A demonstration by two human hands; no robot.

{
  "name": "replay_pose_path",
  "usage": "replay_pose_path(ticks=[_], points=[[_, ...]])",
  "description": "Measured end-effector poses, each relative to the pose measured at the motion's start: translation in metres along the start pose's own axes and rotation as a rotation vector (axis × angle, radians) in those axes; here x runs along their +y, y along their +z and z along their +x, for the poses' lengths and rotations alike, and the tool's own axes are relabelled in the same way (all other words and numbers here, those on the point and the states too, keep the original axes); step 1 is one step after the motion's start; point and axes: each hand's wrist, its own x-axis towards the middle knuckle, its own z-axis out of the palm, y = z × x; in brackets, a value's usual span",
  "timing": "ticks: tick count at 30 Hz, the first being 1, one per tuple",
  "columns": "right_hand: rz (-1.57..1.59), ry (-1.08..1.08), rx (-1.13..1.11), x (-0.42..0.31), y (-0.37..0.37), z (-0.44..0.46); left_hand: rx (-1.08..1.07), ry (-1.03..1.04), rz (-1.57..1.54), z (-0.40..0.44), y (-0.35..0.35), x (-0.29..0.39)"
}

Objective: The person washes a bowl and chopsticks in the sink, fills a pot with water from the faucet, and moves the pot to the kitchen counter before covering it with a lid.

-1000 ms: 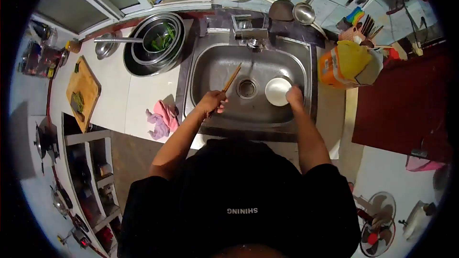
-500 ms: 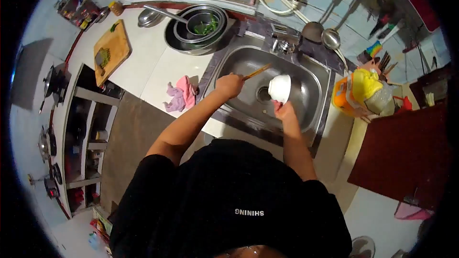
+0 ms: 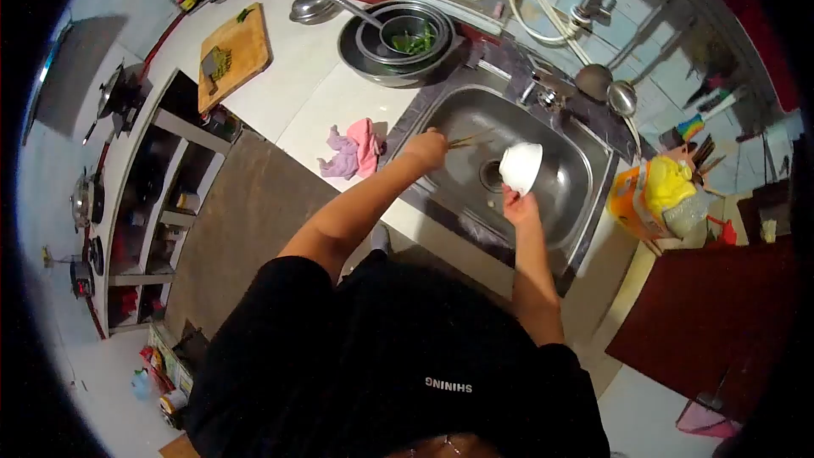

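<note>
The left hand (image 3: 426,151), closed around what look like blurred chopsticks (image 3: 469,139), has a white bowl (image 3: 521,167), pinched by the right hand (image 3: 520,207), near three o'clock.

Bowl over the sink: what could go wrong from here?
The bowl is tilted in the right hand above the metal sink; it could slip and chip. The chopsticks stick out from the left hand over the same sink, so they might knock the bowl or drop.
</note>
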Motion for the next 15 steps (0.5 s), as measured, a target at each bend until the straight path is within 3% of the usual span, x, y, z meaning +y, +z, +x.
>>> replay_pose_path(ticks=[1, 2, 5, 6, 10, 15], points=[[-0.052, -0.021, 0.008, 0.0, 0.004, -0.006, 0.014, 0.028, -0.07, -0.005, -0.012, 0.004], [-0.103, -0.041, 0.019, 0.003, 0.008, -0.012, 0.184, 0.041, -0.151, -0.012, -0.022, 0.011], [-0.229, -0.04, -0.025, 0.009, -0.007, 0.004, 0.11, -0.079, -0.098, -0.017, -0.037, -0.005], [-0.253, -0.046, -0.011, 0.013, 0.003, 0.001, 0.114, -0.019, -0.036, -0.022, -0.042, -0.021], [-0.577, -0.134, 0.005, 0.038, 0.057, -0.003, 0.221, 0.032, -0.671, -0.04, -0.081, -0.06], [-0.909, -0.255, -0.225, 0.103, 0.172, -0.003, 0.275, -0.18, -1.291, -0.083, -0.125, -0.148]])
